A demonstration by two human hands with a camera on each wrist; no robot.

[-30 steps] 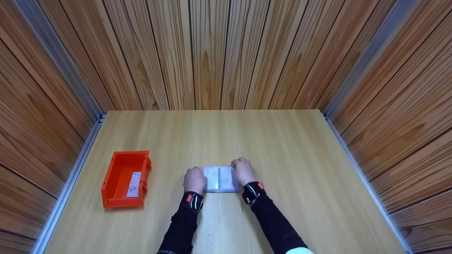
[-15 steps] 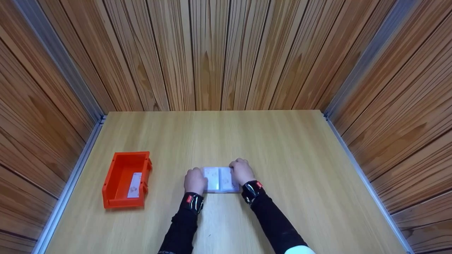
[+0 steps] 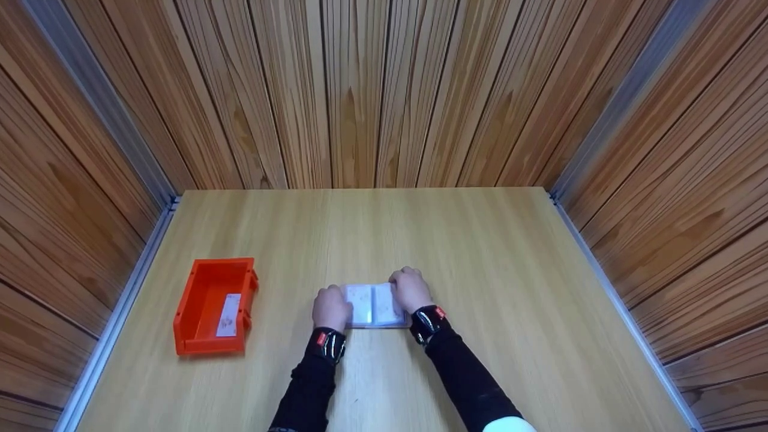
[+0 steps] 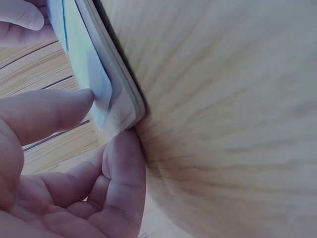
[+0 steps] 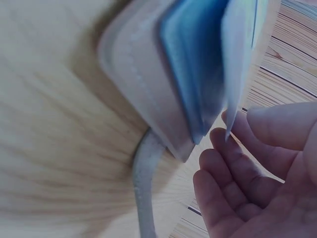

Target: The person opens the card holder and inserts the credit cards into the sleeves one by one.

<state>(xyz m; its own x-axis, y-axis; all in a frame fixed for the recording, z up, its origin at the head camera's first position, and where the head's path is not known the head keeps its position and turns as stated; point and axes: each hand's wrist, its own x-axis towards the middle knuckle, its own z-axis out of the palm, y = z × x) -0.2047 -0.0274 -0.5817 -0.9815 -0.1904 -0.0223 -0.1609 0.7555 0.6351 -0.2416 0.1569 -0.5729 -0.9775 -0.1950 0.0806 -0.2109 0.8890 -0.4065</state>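
A small card holder [image 3: 373, 306] lies spread open on the table, with a stitched pale cover [image 5: 136, 64] and translucent sleeve pages. My left hand [image 3: 331, 308] grips its left end. In the left wrist view the thumb presses on a sleeve page [image 4: 91, 69] while curled fingers meet the cover's corner. At the right end, my right hand [image 3: 412, 290] pinches the edge of one sleeve leaf [image 5: 235, 64] between thumb and finger. That leaf stands raised off the bluish sleeves [image 5: 190, 69] beneath it. A strap [image 5: 144, 183] extends from the cover.
An orange bin [image 3: 207, 345] sits to the left, with a white label-like strip [image 3: 228, 314] inside. Wood-plank walls [image 3: 354, 90] enclose the table [image 3: 480, 252] at the back and both sides, with metal rails [image 3: 624, 306] along the side edges.
My right hand has shifted slightly left, and a sleeve leaf on the right side now stands lifted in its fingers. The left hand has stayed in place on the card holder.
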